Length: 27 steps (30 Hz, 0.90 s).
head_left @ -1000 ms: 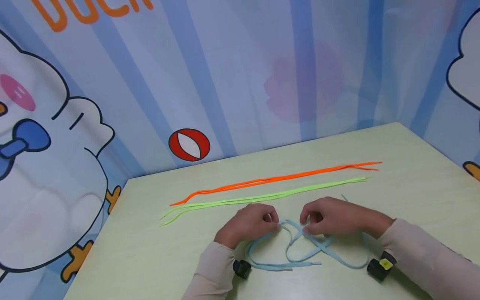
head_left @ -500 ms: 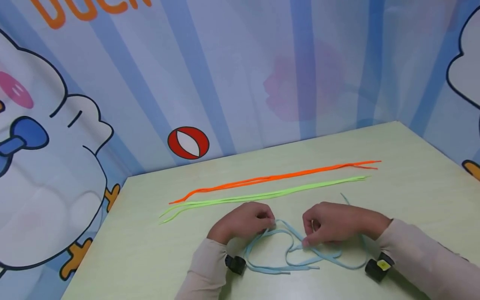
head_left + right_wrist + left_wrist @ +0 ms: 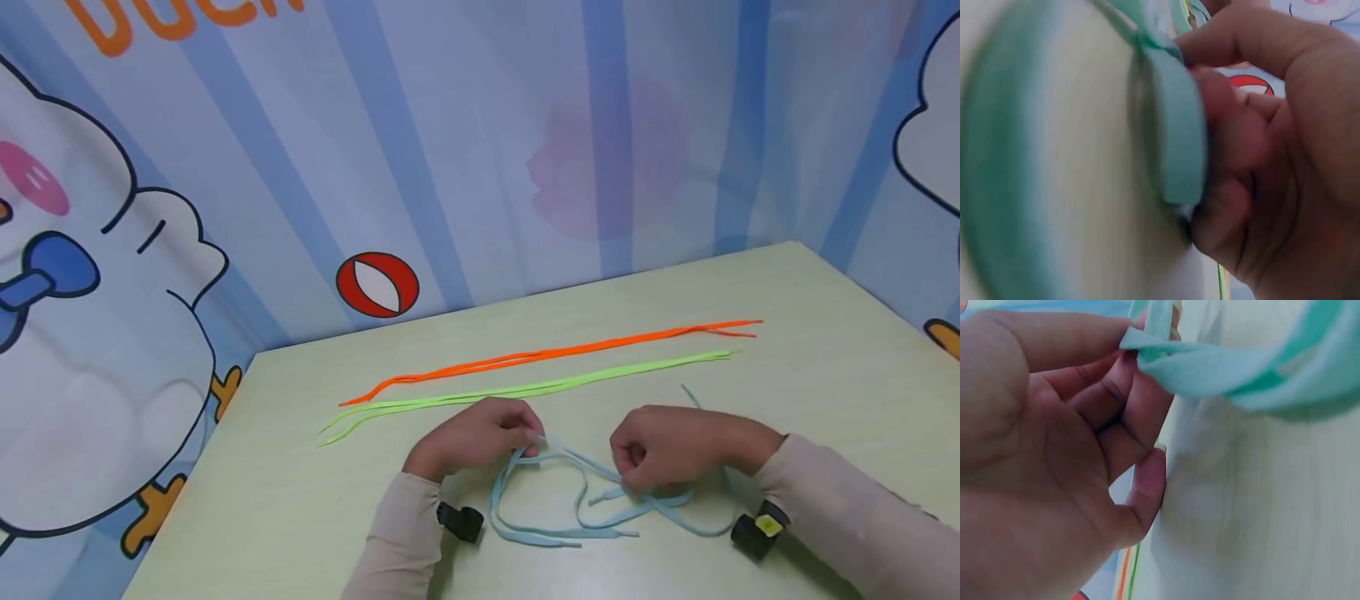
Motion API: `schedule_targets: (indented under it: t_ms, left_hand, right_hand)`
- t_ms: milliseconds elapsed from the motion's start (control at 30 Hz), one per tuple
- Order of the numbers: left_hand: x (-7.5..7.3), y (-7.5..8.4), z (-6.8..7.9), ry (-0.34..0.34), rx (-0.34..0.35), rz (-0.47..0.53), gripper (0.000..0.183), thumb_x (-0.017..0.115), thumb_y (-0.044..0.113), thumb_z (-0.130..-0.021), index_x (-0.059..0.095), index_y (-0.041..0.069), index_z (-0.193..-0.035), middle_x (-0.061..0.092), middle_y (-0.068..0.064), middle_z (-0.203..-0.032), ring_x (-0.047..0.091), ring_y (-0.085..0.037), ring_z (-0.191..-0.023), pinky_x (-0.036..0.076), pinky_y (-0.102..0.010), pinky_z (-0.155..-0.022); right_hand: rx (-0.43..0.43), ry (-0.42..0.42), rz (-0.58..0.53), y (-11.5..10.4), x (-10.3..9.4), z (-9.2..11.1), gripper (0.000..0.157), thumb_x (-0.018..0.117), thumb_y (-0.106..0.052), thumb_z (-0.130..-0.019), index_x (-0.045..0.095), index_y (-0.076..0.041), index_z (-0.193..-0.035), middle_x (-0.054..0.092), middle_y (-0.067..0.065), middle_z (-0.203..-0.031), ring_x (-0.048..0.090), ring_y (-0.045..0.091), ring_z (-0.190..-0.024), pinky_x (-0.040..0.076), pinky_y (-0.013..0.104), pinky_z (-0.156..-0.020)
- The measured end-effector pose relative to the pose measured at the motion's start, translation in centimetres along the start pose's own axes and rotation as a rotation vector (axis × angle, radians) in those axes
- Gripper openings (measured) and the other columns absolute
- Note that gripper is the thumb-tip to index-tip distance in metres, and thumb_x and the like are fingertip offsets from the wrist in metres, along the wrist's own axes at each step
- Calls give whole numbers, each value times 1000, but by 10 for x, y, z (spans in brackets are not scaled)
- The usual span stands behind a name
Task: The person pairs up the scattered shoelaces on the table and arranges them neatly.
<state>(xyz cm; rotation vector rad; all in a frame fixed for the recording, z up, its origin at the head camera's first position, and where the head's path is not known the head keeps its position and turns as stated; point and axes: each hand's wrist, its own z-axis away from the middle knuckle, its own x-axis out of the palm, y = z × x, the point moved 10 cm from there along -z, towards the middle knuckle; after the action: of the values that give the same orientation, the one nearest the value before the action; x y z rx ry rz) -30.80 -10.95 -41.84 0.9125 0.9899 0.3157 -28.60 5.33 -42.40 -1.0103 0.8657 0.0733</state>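
Note:
A pale blue-green shoelace (image 3: 551, 543) lies in loose, crossing loops between the two hands on the table. My left hand (image 3: 480, 437) pinches one part of it at the upper left, and in the left wrist view the lace (image 3: 1210, 369) runs rightward from the thumb and fingertips. My right hand (image 3: 675, 450), fingers curled, pinches the lace where strands cross; seen from the right wrist, a strand (image 3: 1182, 125) hangs by the thumb tip. Palm and fingers hide part of the crossing. Two tipped ends point right near the front, and another strand's end lies just left of the right hand.
Beyond the hands, bright green laces (image 3: 540, 390) lie stretched across the pale table (image 3: 262, 483). Orange laces (image 3: 543, 355) run alongside them, farther back. A printed cartoon backdrop (image 3: 480, 150) stands along the table's back edge.
My left hand has moved left, drawing its lace strand along. The right hand has shifted slightly right and down. A lace end beside the right hand now shows more clearly.

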Motion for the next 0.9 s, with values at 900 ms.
schedule_targets:
  t_ms: [900]
  left_hand:
    - [-19, -4, 15, -109, 182, 467, 35, 60, 8, -99, 51, -13, -125, 73, -11, -93, 70, -27, -97, 40, -43, -107]
  right_hand:
    - [-140, -15, -362, 15, -19, 5, 15, 56, -6, -95, 70, -6, -91, 65, 7, -73, 60, 16, -65, 54, 32, -61]
